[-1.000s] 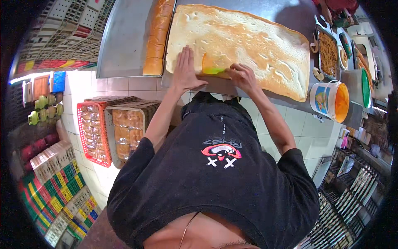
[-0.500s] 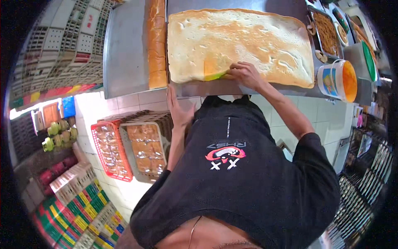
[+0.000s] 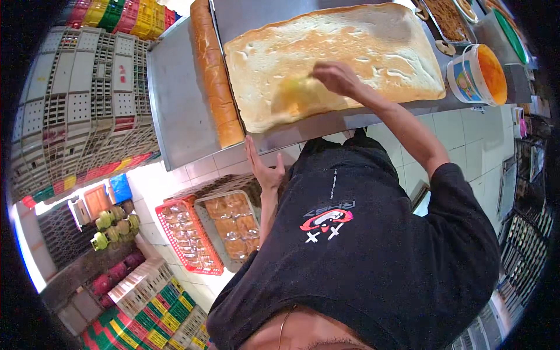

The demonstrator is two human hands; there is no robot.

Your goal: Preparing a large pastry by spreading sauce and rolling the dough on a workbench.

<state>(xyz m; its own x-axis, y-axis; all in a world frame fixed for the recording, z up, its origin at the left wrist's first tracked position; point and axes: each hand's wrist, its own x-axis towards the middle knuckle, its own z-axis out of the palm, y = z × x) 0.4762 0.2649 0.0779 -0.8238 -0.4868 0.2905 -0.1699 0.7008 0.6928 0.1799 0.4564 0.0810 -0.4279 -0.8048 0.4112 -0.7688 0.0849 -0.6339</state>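
A large golden-white baked sheet (image 3: 385, 58) lies on the metal table (image 3: 175, 99), with a long row of sliced bread (image 3: 210, 70) along its left side. My right hand (image 3: 335, 79) grips a blurred yellow-green spreading tool (image 3: 297, 87) over the sheet's left part, where orange spread shows beneath it. At the table's front edge, near the sheet's lower-left corner, my left hand (image 3: 265, 172) is open, fingers apart and holding nothing. A white bucket of orange filling (image 3: 475, 76) stands at the right end of the sheet.
Beyond the bucket are a pan of brown filling (image 3: 443, 17) and a green-rimmed container (image 3: 507, 35). Red and grey crates of packaged bread (image 3: 230, 224) stand on the tiled floor below at left. Stacked crates (image 3: 81, 99) fill the far left.
My left hand came off the sheet's surface down to the table edge. My right hand lifted the tool from the front edge farther onto the sheet. The view has tilted.
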